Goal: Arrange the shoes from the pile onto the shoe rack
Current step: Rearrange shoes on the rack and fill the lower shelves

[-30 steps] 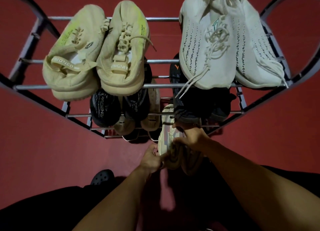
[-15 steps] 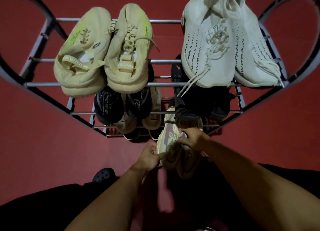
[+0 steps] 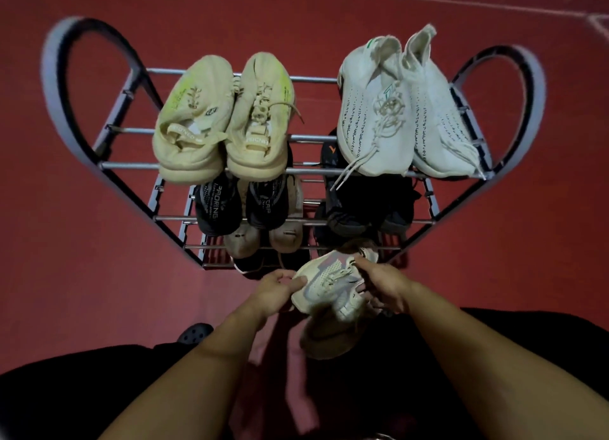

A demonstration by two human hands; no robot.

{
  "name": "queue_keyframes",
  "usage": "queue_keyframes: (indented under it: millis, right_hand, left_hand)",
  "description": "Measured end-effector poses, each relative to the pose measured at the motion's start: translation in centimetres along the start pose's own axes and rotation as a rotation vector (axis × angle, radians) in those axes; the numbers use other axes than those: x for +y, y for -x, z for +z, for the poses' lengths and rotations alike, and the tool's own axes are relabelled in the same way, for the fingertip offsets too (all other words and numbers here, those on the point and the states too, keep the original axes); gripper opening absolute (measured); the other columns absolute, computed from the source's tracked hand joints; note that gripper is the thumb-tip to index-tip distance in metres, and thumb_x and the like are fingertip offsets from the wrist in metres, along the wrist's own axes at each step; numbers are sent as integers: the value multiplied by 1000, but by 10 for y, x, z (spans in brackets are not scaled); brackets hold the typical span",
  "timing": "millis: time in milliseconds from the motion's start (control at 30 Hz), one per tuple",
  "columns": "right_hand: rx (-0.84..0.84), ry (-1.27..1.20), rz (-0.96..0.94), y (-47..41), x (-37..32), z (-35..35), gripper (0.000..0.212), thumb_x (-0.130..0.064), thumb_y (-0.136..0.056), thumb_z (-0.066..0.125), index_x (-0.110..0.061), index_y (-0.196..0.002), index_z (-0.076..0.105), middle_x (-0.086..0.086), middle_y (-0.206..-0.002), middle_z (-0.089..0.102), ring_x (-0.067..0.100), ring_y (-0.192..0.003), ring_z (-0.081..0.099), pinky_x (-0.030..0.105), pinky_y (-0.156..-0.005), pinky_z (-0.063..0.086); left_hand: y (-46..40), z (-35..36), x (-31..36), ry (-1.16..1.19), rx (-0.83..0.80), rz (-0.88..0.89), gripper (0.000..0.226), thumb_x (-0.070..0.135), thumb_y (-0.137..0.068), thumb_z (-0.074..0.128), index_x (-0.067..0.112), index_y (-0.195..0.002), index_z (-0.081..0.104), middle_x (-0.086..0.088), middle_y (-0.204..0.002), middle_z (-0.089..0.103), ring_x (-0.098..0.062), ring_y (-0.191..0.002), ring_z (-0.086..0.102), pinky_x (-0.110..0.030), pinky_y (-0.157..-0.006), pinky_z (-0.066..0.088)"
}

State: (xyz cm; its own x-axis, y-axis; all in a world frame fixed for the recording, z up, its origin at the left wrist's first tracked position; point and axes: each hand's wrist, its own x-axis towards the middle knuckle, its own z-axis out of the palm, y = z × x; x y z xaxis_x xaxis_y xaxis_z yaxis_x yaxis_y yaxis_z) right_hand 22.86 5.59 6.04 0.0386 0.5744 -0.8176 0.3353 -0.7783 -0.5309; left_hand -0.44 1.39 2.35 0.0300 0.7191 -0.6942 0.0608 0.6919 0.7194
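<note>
While low before the shoe rack [image 3: 230,220], right hand [image 3: 384,283] clamped on beige sneaker [image 3: 329,283] at laces. Left hand [image 3: 275,288] pinching its toe. Second beige sneaker [image 3: 326,337] just beneath.

Second beige shoe [image 3: 329,337] half hidden under the first.
</note>
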Motion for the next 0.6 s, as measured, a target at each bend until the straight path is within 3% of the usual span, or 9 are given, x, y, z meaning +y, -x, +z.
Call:
queue_keyframes:
  millis: [133, 233, 333, 400, 467, 600]
  right_hand:
    - [5, -464, 113, 28, 12, 9, 48, -61, -96, 39, -17, -87, 55, 14, -89, 65, 23, -66, 61, 22, -43, 40]
    - [23, -797, 144, 39, 24, 17, 54, -59, -97, 39, -11, -111, 58, 20, -111, 65, 34, -97, 66, 24, -51, 45]
    - [48, -1087, 131, 49, 32, 26, 54, -55, -98, 41, -16, -135, 47, 17, -133, 56, 37, -122, 56, 29, -59, 46]
    - [58, -1252, 108, 54, 34, 32, 49, -44, -100, 43, -17, -142, 42, 14, -142, 51, 34, -128, 52, 31, -69, 46]
    - [52, -1378, 49, 54, 33, 40, 43, -23, -101, 43, -17, -144, 40, 12, -146, 47, 33, -131, 49, 29, -74, 47]
    - [23, -1463, -109, 47, 22, 51, 72, 16, -94, 27, -25, -153, 23, 12, -156, 32, 34, -140, 39, 28, -83, 46]
  left_hand:
    - [7, 1, 8, 33, 78, 38, 31, 40, -91, 69, 13, -106, 70, -6, -97, 76, -21, -83, 66, -35, -78, 53]
    - [5, -1, 13, 33, 174, 90, 23, 41, -93, 65, 19, -98, 70, 0, -92, 71, -18, -89, 62, -37, -89, 50]
    - [12, 1, 23, 65, 210, 115, 25, 38, -98, 58, 15, -96, 68, 4, -84, 64, -14, -79, 55, -32, -81, 45]
    - [10, 4, 23, 68, 213, 94, 27, 36, -100, 55, 12, -94, 66, 3, -79, 59, -12, -72, 50, -31, -73, 41]
    - [10, 10, 22, 26, 229, 50, 25, 34, -100, 56, 11, -99, 63, 0, -80, 55, -15, -72, 48, -32, -75, 41]
    - [8, 27, 18, 84, 96, -56, 18, 36, -99, 57, 19, -95, 52, -8, -96, 55, -22, -85, 53, -34, -74, 47]
